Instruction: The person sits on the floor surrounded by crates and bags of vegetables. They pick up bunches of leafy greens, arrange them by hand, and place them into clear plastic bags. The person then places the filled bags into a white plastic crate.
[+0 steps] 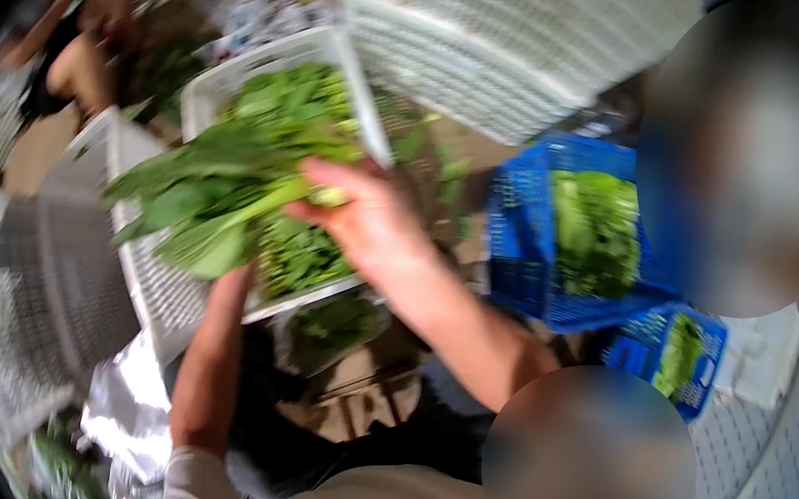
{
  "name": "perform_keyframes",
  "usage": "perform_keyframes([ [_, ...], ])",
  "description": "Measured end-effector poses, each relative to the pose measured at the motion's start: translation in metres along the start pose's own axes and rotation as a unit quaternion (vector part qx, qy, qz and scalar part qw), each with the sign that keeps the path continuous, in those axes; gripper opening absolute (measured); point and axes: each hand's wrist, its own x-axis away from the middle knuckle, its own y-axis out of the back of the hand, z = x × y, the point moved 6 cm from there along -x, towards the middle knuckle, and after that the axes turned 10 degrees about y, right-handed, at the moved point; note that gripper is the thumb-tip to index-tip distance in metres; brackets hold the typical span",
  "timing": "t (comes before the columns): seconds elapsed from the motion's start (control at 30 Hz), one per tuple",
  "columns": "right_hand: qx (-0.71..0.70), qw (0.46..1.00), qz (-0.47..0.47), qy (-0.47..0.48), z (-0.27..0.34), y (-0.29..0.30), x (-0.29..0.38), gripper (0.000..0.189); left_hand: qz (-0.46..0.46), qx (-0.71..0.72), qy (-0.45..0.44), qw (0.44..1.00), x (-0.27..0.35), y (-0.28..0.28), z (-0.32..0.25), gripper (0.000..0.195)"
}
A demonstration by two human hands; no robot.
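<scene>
My right hand (356,202) grips a bunch of leafy greens (207,186) by the pale stem ends. Its broad leaves spread leftward over a white plastic crate (346,76). Inside that crate lie more cut greens (295,96), beneath and beyond the bunch. My left forearm (208,368) reaches up from below toward the crate, but the leaves hide the left hand, so what it touches cannot be seen. Motion blurs the bunch and my right hand.
A blue plastic crate (523,228) with lettuce (594,233) stands at right, a smaller blue crate (709,366) below it. White crates (474,25) are tilted at the top and left. Another person (84,56) sits at upper left. A plastic bag of greens (332,328) lies near my legs.
</scene>
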Motion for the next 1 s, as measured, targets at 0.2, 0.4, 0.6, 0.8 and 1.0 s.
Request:
perform_keyframes([
  [0.2, -0.012, 0.999, 0.03, -0.016, 0.0, 0.006, -0.002, 0.061, 0.019, -0.051, 0.033, 0.998, -0.002, 0.003, 0.026, 0.042],
  [0.4, -0.033, 0.999, 0.027, 0.015, 0.013, 0.012, 0.001, 0.062, 0.069, -0.117, 0.03, 0.99, 0.003, 0.006, 0.051, 0.044],
  [0.6, -0.021, 0.998, 0.051, 0.041, 0.02, 0.009, -0.005, 0.061, 0.173, -0.065, 0.067, 0.98, 0.022, 0.017, 0.082, 0.037],
  [0.8, 0.0, 0.997, 0.045, 0.069, 0.028, 0.018, -0.007, 0.061, 0.209, -0.557, 0.149, 0.79, 0.047, 0.005, 0.058, 0.05],
  [1.0, 0.014, 0.995, 0.043, 0.088, 0.036, 0.02, -0.003, 0.061, 0.207, -0.557, 0.033, 0.804, 0.059, -0.003, 0.05, 0.063],
])
